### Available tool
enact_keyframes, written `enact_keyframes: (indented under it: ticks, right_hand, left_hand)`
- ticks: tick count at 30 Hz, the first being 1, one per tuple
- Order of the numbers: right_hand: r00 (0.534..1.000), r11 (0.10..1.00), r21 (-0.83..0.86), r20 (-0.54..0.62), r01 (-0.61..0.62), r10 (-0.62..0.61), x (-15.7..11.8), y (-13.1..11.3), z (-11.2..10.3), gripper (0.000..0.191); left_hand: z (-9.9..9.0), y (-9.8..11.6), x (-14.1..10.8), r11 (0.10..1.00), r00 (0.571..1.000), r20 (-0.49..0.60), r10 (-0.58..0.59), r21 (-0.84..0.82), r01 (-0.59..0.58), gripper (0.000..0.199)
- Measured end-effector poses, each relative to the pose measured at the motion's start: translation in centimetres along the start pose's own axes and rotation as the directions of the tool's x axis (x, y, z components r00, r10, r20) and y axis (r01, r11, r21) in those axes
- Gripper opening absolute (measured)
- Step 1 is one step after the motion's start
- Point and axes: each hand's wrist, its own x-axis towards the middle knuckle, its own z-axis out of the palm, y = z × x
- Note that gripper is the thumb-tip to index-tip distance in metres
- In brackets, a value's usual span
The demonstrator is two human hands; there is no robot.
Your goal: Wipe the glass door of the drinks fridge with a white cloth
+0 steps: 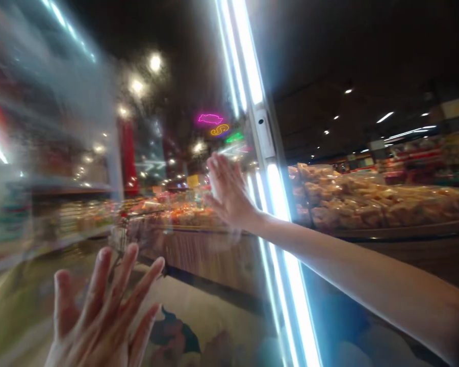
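My left hand point(103, 316) is raised at the lower left, its fingers spread apart and nothing in it. My right hand point(229, 191) reaches forward near the middle, palm against or close to a glass door, fingers stretched out and slightly blurred. Bright light strips point(281, 204) run down the door edge beside my right wrist, some of them reflected in the glass. A pale fitting point(264, 132) sits between the strips, above and right of my right hand.
Heaps of packaged goods point(375, 201) lie on a long display at the right. Blurred shelves point(76, 219) show at the left, near a red column point(128, 158). Neon signs point(210, 119) glow beyond the glass. Ceiling lamps point(155, 62) hang overhead.
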Motion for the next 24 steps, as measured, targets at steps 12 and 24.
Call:
enact_keyframes:
  ticks: [12,24]
  right_hand:
    - [0.992,0.991,0.055,-0.010,-0.123,0.124,-2.1,5.7,-1.3,0.082]
    - [0.970,0.968,0.070,0.037,0.239,-0.242,7.0,0.1,-0.1,0.091]
  left_hand:
    - [2.8,1.7,7.5,0.899,0.923,0.152,0.355,0.217,-0.381,0.063]
    - [-1.9,-3.8,10.1,0.866,0.940,0.147,0.307,0.366,-0.340,0.068]
